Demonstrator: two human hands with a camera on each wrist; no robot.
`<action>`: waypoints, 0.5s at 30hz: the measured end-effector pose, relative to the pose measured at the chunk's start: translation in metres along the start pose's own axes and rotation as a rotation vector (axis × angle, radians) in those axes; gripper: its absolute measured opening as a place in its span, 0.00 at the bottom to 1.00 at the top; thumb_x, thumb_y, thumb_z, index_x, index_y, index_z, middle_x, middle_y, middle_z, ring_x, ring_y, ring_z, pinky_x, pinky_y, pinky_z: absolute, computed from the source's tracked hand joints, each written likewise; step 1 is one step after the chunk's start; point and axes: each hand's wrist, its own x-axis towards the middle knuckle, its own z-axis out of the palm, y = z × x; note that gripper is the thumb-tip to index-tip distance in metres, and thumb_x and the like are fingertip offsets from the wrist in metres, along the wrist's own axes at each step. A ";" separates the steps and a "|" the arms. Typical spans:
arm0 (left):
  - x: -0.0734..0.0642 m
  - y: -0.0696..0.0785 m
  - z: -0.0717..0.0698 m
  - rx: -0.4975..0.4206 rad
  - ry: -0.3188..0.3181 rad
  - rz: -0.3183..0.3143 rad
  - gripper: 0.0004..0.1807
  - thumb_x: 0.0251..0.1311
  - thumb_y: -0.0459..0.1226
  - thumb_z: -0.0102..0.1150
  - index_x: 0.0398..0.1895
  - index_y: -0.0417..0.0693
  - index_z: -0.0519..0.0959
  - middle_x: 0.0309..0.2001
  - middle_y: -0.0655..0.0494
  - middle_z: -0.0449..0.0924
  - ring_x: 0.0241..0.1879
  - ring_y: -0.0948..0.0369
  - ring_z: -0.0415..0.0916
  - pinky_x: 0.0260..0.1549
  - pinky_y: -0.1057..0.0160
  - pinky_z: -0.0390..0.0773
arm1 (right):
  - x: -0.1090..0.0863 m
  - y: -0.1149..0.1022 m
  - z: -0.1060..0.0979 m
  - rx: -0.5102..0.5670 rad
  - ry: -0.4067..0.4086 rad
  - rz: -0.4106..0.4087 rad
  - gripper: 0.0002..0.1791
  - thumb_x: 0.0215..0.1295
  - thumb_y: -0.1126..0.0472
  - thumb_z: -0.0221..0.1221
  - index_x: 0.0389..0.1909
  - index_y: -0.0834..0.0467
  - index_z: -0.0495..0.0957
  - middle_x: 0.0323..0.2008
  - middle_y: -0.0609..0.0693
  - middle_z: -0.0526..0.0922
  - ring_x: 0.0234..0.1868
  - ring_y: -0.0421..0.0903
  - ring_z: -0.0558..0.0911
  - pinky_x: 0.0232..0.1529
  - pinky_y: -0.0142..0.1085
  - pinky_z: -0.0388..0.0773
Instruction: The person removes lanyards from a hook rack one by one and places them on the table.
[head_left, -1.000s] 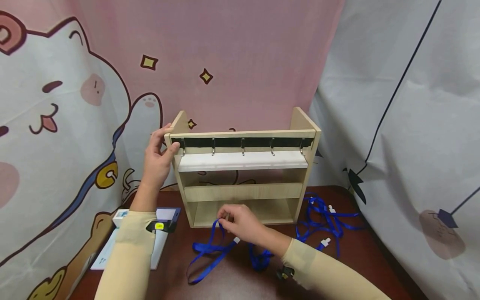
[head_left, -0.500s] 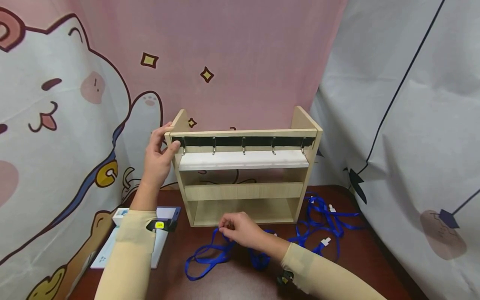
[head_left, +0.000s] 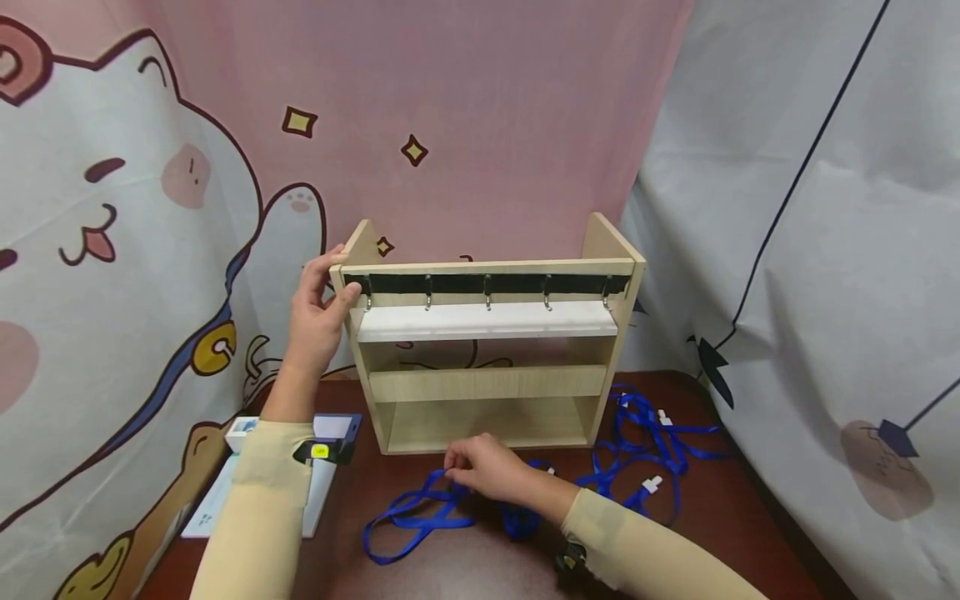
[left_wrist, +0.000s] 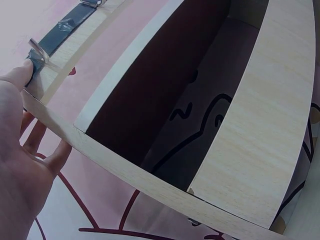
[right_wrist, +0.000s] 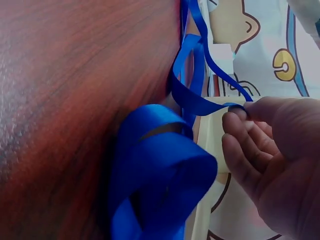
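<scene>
A light wooden shelf rack [head_left: 487,383] stands upright on the table. Along its top runs a black strip with several metal hooks [head_left: 487,296], nothing hanging on them. My left hand [head_left: 317,321] grips the rack's upper left corner; in the left wrist view the thumb lies on the front by a hook, the other fingers behind the side panel [left_wrist: 112,162]. In front of the rack, my right hand [head_left: 491,468] pinches a blue lanyard [right_wrist: 192,105] between thumb and fingertips. The rest of this lanyard lies looped on the table, its clip hidden.
More blue lanyards [head_left: 637,417] with white clips [head_left: 651,483] lie tangled at the right, and another coil [head_left: 519,525] sits beneath my right forearm. Left of the rack are a flat white board [head_left: 321,492] and a small white box [head_left: 240,432]. Printed cloth hangs behind.
My right hand has come down and slightly right with the pinched lanyard, whose loops have slid and spread lower on the table. Its white clip has gone out of sight. The left hand keeps its place.
</scene>
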 end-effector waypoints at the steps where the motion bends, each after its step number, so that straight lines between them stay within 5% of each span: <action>1: 0.000 0.000 0.000 0.000 0.000 0.000 0.25 0.79 0.32 0.64 0.76 0.48 0.76 0.80 0.59 0.68 0.79 0.53 0.65 0.75 0.38 0.71 | 0.000 0.001 0.001 -0.001 -0.003 0.008 0.08 0.75 0.64 0.71 0.36 0.50 0.85 0.23 0.37 0.85 0.16 0.29 0.78 0.24 0.27 0.79; 15: 0.000 -0.002 -0.001 0.002 -0.005 0.017 0.25 0.79 0.30 0.63 0.76 0.46 0.76 0.80 0.59 0.69 0.78 0.54 0.66 0.74 0.41 0.74 | 0.002 0.019 0.008 0.065 -0.021 0.087 0.05 0.73 0.66 0.72 0.36 0.54 0.90 0.26 0.42 0.90 0.15 0.35 0.80 0.21 0.30 0.80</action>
